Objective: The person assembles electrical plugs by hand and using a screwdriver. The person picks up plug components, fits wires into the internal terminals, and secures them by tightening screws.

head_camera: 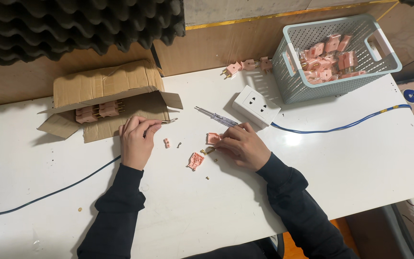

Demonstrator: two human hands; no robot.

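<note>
We see the left hand [136, 142] curled palm-down on the white table [350, 163], fingers pinching a thin metal tool [167, 122] near the cardboard box [106, 88]. The right hand [242, 145] lies knuckles up, fingertips closed on a small brass pin [208, 151], between two pink plug halves [196, 160], just near of the test screwdriver [216, 116].

Sitting on the worktop [312, 163]: one cardboard box [106, 98], one basket [334, 57], one white socket block [256, 106], one tester screwdriver [216, 116], three assembled pink plugs [247, 65] by the basket, two opened plug halves [196, 160].
</note>
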